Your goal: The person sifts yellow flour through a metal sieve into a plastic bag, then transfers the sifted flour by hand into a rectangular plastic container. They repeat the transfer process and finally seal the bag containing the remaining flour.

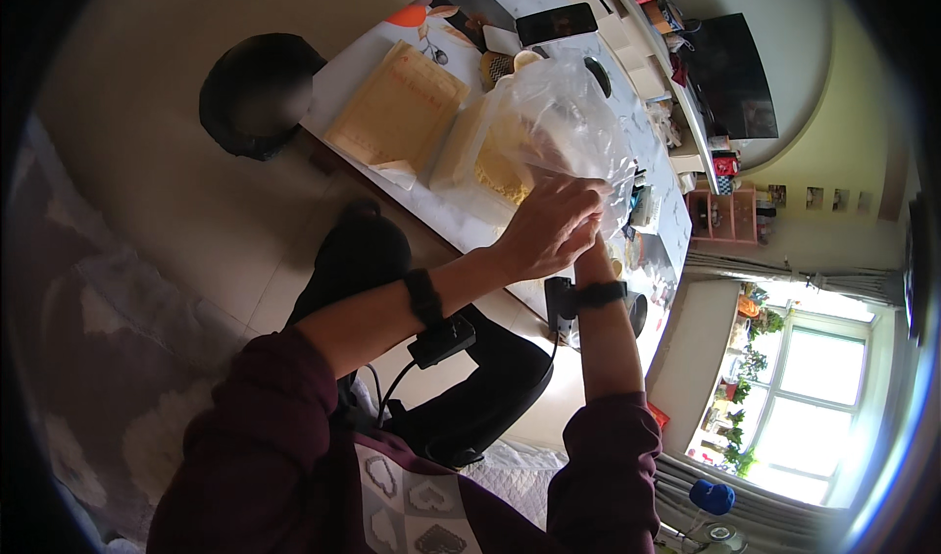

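Observation:
A clear plastic bag (581,105) billows above a translucent plastic container (459,149) on the table. Yellow crumbly material (503,160) lies in the container, partly seen through the plastic. My left hand (555,219) crosses over my right wrist, its fingers closed on the gathered mouth of the bag. My right hand (545,149) appears to be inside the bag, blurred by the plastic, over the yellow material. Whether its fingers grip anything is hidden. To the left of the container lies a brown paper packet (401,109) with red print.
The marble-patterned table (470,212) also carries a black smartphone (556,24), a white box (647,210) and a dark round pot (637,313). A black-lined bin (257,94) stands off its left corner. Cables hang from black wrist-worn devices (441,341).

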Action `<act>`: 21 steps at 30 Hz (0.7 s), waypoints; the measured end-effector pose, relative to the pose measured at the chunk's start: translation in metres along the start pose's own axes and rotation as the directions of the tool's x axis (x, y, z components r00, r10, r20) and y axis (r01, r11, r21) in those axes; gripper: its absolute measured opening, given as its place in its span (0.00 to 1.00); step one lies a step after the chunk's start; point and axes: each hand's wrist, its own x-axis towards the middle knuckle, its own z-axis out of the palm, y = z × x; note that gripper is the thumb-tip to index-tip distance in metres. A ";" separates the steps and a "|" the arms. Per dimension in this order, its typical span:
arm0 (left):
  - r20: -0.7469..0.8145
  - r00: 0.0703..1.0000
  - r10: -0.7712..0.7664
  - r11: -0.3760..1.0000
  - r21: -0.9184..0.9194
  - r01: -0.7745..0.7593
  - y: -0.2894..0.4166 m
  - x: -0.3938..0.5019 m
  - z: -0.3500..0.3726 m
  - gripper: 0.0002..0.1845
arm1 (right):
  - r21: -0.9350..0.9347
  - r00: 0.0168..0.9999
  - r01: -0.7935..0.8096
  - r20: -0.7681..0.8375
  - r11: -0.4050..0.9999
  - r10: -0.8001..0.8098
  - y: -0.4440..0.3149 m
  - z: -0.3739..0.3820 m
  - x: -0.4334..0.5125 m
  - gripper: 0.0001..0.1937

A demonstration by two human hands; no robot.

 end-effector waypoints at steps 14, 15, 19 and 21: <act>0.160 0.986 0.047 0.927 -0.374 0.016 0.019 -0.007 0.017 0.14 | -0.347 0.969 0.170 0.227 0.922 -0.093 -0.030 0.015 0.021 0.20; 0.196 0.980 0.047 0.905 -0.422 0.041 0.021 -0.009 0.016 0.13 | -0.369 0.968 0.175 0.234 0.913 -0.091 -0.031 0.014 0.021 0.20; 0.200 0.977 0.079 0.858 -0.513 0.036 0.033 -0.011 0.015 0.13 | -0.421 0.962 0.193 0.261 0.887 -0.085 -0.037 0.014 0.025 0.20; 0.189 0.978 0.088 0.862 -0.507 0.020 0.036 -0.012 0.013 0.12 | -0.438 0.960 0.194 0.271 0.878 -0.077 -0.039 0.015 0.025 0.20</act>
